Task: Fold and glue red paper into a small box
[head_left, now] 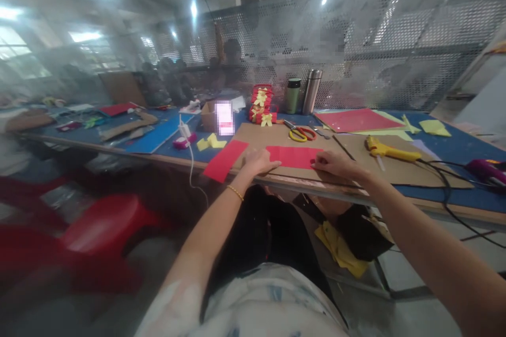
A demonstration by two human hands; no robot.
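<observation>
A red paper strip [294, 157] with faint crosswise crease lines lies over brown cardboard [253, 134] at the table's front edge. My left hand [259, 162], a gold bracelet at the wrist, is closed on its left end, the thumb along the near edge. At the other end, my right hand [331, 161] pinches the strip between thumb and curled fingers. A second red paper piece [226, 161] lies slanted just left of my left hand, partly over the edge. Beyond the strip are yellow-handled scissors [297, 136] and red-handled scissors [308, 133].
A yellow glue gun [391, 150] with a black cord rests on cardboard at right. Red paper decorations [261, 105] with yellow bows, a green bottle [293, 96] and a steel flask [312, 92] stand behind. A lit phone [224, 117] leans on a box. Red stools [106, 221] stand left.
</observation>
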